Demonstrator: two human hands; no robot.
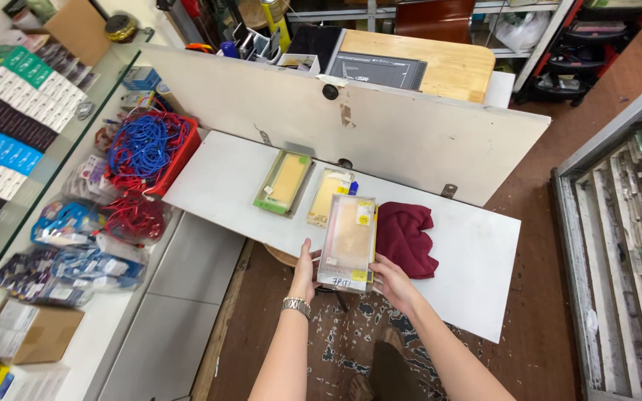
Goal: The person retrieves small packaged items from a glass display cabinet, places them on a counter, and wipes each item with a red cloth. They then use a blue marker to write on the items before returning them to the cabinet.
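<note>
You are holding a clear plastic box [348, 241] at the near edge of the white table [477, 260], its long axis running near to far, with the far end tipped slightly to the right. The near short end, which carries a white strip, points toward you, and the far end points at the upright white board [410, 134] behind the table.

Your left hand [305, 272] comes up from below with a metal watch [296, 304] on the wrist; its grip is clenched on the box's near left edge, thumb lying up along the side. Your right hand [393, 281] reaches in from the near right, fingers curled around the box's near right corner, so both grips are grasping the same box. Both forearms angle inward toward it.

The box is flat, rectangular and see-through, with a pale orange-tan insert inside, a small yellow sticker near the far right corner and another at the near right.

Just to its right, touching or nearly so, lies a dark red cloth [406, 238]. Farther off on the table sit a yellow packet [330, 194] and, to its left, a green-edged packet [284, 183]. At far left, a red tray of blue cables [147, 147] rests on the table's left end.
</note>
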